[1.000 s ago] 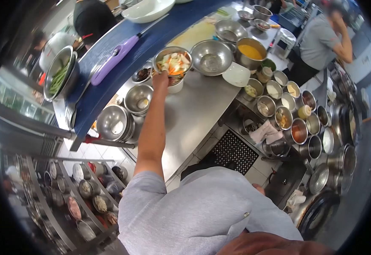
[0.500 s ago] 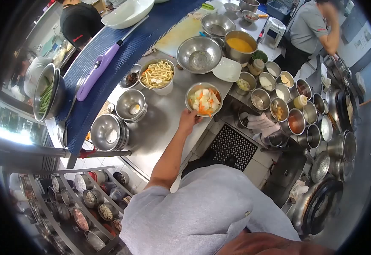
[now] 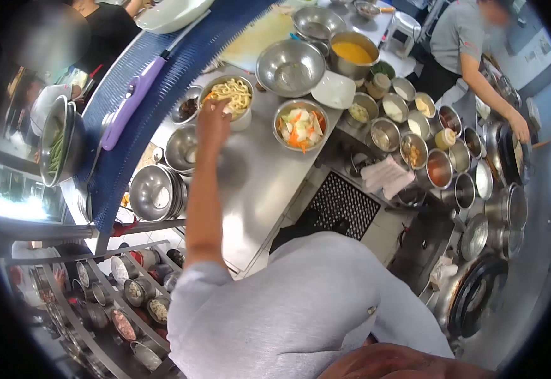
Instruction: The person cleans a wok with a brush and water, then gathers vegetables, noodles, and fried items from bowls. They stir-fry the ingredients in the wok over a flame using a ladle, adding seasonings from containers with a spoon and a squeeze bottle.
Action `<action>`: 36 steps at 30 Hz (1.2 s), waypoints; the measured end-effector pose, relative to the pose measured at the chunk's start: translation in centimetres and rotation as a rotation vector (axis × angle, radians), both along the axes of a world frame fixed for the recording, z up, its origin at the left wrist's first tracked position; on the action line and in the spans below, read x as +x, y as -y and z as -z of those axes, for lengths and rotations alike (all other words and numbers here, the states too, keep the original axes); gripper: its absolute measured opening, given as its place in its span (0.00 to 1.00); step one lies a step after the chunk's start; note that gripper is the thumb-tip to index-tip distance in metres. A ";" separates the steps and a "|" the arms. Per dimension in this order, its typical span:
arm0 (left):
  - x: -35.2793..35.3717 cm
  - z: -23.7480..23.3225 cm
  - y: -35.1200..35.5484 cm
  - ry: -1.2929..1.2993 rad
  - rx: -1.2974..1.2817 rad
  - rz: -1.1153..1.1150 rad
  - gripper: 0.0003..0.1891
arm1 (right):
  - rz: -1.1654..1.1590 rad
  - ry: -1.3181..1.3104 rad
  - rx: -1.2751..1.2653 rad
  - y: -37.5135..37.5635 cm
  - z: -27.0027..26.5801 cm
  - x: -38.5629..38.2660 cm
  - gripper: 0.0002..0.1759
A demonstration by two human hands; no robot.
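My left hand [image 3: 213, 125] reaches over the near side of a metal container of thick noodles [image 3: 239, 95]. Its fingertips overlap the rim and the noodles; whether they grip anything is hidden by the back of the hand. To the right, a metal bowl of cut vegetables [image 3: 300, 126], pale chunks with orange strips, rests on the steel counter [image 3: 250, 183] with no hand on it. Close to my wrist is a steel bowl [image 3: 180, 150], partly covered by my arm. A stack of steel bowls [image 3: 155, 192] stands nearer to me. My right hand is out of view.
A large steel bowl [image 3: 290, 68] and a white square dish [image 3: 334, 90] sit beyond the vegetables. Several seasoning pots [image 3: 439, 169] line the right side. On the blue mat [image 3: 143, 120] lies a purple-handled tool [image 3: 133, 104]. At the right, a co-worker's hand [image 3: 519, 129] is by the stove.
My left hand has let go of the vegetable bowl, now on the counter, and moved left to the noodle container. At the right, the co-worker's hand has dropped from the head toward the stove.
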State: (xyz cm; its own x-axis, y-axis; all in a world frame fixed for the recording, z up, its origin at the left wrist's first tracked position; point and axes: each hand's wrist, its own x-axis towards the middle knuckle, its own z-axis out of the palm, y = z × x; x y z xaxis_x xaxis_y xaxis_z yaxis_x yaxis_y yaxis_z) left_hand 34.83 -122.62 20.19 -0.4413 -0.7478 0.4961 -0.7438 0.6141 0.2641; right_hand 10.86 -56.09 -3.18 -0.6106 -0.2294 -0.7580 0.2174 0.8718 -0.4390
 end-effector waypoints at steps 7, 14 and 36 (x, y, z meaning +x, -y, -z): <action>-0.6 -0.3 4.2 0.138 0.197 0.090 0.11 | 0.312 0.236 -0.261 -0.1 0.3 -0.2 0.15; -9.0 1.1 0.8 -0.098 0.231 0.216 0.20 | 0.259 0.166 -0.119 -0.6 -0.6 1.4 0.17; 5.9 11.2 -20.6 0.780 1.309 0.847 0.17 | -0.294 -0.535 -0.128 12.3 -5.6 8.9 0.15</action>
